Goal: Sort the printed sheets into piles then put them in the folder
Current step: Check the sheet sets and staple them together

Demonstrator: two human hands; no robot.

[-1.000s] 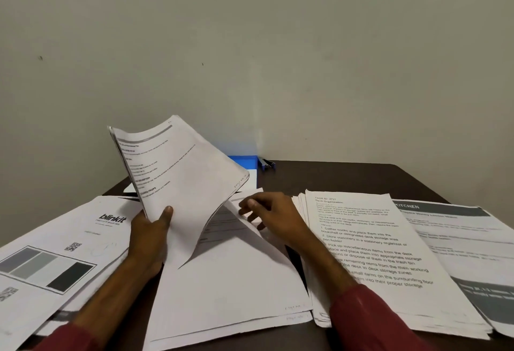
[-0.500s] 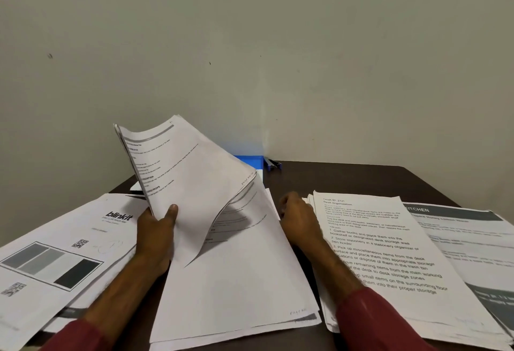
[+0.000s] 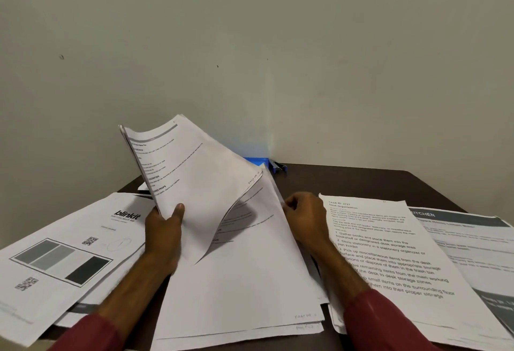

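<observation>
My left hand (image 3: 164, 232) grips a bundle of printed sheets (image 3: 192, 181) by its lower edge and holds it upright above the table. Below it lies a middle pile (image 3: 244, 289). My right hand (image 3: 304, 217) pinches the right edge of this pile's top sheet and lifts it, its fingers curled behind the paper. A "blinkit" pile (image 3: 69, 253) lies at the left. To the right lie a "Desk Organization" pile (image 3: 389, 256) and a "KITCHEN" pile (image 3: 472, 242). The blue folder (image 3: 257, 161) shows at the back, mostly hidden by the sheets.
The dark brown table (image 3: 347, 181) stands against a plain wall. Pens (image 3: 278, 168) lie beside the folder at the back edge. Bare table surface shows at the back right, behind the right piles.
My right hand moved from on top of the middle pile to its right edge and raised the top sheet. The left hand kept its bundle almost still.
</observation>
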